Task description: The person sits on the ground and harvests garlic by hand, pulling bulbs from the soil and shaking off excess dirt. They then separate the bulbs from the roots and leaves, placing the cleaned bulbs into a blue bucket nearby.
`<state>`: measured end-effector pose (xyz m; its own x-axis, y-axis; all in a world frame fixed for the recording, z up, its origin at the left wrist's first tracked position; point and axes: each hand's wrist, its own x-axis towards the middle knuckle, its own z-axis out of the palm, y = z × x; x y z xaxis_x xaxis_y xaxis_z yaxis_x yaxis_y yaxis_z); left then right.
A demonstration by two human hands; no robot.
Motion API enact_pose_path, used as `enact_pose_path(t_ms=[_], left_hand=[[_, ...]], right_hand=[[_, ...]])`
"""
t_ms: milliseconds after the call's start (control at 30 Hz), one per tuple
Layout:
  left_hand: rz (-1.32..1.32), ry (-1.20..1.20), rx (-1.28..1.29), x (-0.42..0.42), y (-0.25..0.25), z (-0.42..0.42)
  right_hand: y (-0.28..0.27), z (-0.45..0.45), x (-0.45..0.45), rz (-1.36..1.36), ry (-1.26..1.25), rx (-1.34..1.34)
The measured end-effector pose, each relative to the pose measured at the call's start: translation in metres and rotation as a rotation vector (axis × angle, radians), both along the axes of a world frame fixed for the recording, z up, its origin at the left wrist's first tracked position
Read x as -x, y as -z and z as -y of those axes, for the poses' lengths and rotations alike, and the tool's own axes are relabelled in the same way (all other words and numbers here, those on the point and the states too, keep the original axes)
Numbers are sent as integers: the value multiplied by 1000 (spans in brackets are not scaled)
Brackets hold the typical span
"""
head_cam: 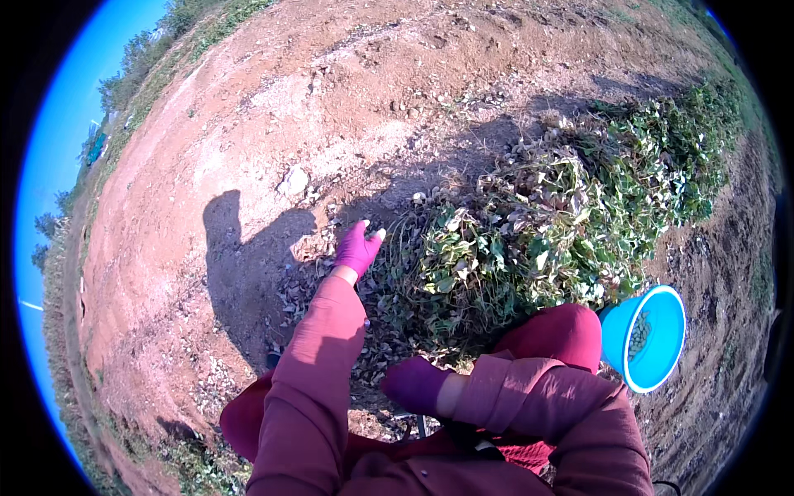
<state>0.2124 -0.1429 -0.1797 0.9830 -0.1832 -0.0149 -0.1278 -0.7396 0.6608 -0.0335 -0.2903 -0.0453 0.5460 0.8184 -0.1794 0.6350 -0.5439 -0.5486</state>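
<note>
My left hand (360,247), in a pink glove with bare fingertips, reaches forward to the left edge of a long heap of uprooted leafy plants (515,248); thumb and fingers look apart, and nothing shows between them. Close to my lap, in shade, my right hand (414,385) wears a purple-looking glove; its fingers are bent down out of sight, so whether it holds anything cannot be told. Pale pods, apparently peanuts (419,198), lie at the heap's near-left edge. Beside my right knee a tilted blue plastic bucket (654,338) holds many small pale pods or nuts.
Bare reddish soil (248,142) stretches ahead and to the left, with a pale stone-like lump (294,181) on it. Dry leaves (372,366) litter the ground between my knees. More green plants (205,462) lie at lower left. Shrubs line the field's far left edge.
</note>
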Motion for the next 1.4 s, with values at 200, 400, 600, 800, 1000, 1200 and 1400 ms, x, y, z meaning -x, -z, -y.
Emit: enact_pose_path(t_ms=[200, 400, 600, 800, 1000, 1200, 1400], left_hand=[[-274, -285, -64, -4, 116, 42], [-412, -356, 439, 24, 22, 24], [8, -500, 869, 64, -65, -71], [-217, -495, 639, 119, -109, -162], [-230, -242, 760, 203, -167, -80], [-341, -265, 702, 227, -175, -74], [-569, -216, 744, 202, -182, -92]], right_hand=[[10, -10, -5, 1, 9, 37], [-13, 6, -19, -85, -51, 58], [-4, 9, -11, 86, 43, -216], [-41, 1, -38, 159, 337, -372], [-3, -12, -55, -489, 621, -791], [2, -35, -40, -808, 620, -897], [-18, -31, -31, -432, 424, -465]])
